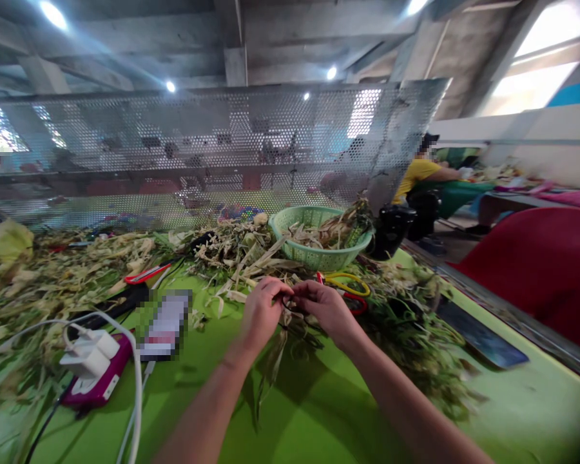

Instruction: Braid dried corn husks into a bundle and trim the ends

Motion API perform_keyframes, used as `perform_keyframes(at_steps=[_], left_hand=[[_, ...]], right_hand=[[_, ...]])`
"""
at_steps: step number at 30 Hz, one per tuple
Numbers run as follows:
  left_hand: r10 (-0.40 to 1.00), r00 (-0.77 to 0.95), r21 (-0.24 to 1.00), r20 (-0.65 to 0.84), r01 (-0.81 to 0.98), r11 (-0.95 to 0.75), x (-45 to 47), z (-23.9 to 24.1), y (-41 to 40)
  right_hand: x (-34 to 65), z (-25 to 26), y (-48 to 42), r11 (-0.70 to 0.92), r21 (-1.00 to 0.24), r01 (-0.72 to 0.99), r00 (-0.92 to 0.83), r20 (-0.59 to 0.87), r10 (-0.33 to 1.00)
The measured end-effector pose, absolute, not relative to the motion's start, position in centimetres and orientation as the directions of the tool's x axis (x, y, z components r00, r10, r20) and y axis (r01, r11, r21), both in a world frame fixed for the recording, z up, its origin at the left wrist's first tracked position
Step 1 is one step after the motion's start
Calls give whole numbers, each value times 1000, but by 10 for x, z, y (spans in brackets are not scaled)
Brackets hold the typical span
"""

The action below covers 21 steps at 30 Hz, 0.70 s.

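Note:
Over the green table (314, 412), my left hand (267, 306) and my right hand (325, 306) meet with fingertips pinched close together. Between them hangs a bunch of dried plant leaves (278, 357), its long thin strips trailing down toward the tabletop. Both hands are closed on its upper end; the exact spot of the grip is partly hidden by the fingers. Right behind my right hand lie scissors with yellow and red handles (350, 283). A light green plastic basket (314, 256) holding dried husks stands just beyond the hands.
Heaps of dried leaves (77, 270) cover the left side, with greener stems (410, 341) at right. A phone (167, 325), a purple power strip (99, 380) with white plugs and cables, and another dark phone (483, 335) lie around. A perforated metal screen (188, 154) rises behind; a person (415, 174) sits beyond.

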<state>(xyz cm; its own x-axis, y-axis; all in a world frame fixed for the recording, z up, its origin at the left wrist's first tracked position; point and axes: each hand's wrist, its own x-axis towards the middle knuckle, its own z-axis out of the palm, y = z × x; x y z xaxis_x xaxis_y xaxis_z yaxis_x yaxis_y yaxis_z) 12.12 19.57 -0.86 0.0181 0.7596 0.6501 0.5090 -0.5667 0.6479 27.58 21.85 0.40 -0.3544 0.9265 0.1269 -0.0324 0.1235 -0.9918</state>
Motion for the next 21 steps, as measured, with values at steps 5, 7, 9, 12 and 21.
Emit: perform_keyframes(at_steps=[5, 7, 9, 12, 21], left_hand=[[762, 26, 649, 648, 505, -569, 119, -12, 199], [766, 24, 648, 643, 517, -560, 119, -12, 198], [770, 29, 646, 637, 525, -554, 120, -12, 197], [771, 26, 644, 636, 533, -548, 119, -11, 197], [768, 15, 643, 640, 536, -547, 120, -8, 193]], right_hand=[[276, 2, 220, 142, -990, 18, -314, 129, 940], [275, 1, 220, 171, -985, 39, -298, 152, 942], [275, 2, 220, 218, -975, 51, -271, 196, 942], [276, 5, 218, 254, -967, 28, -247, 240, 939], [277, 6, 218, 270, -959, 83, -311, 233, 922]])
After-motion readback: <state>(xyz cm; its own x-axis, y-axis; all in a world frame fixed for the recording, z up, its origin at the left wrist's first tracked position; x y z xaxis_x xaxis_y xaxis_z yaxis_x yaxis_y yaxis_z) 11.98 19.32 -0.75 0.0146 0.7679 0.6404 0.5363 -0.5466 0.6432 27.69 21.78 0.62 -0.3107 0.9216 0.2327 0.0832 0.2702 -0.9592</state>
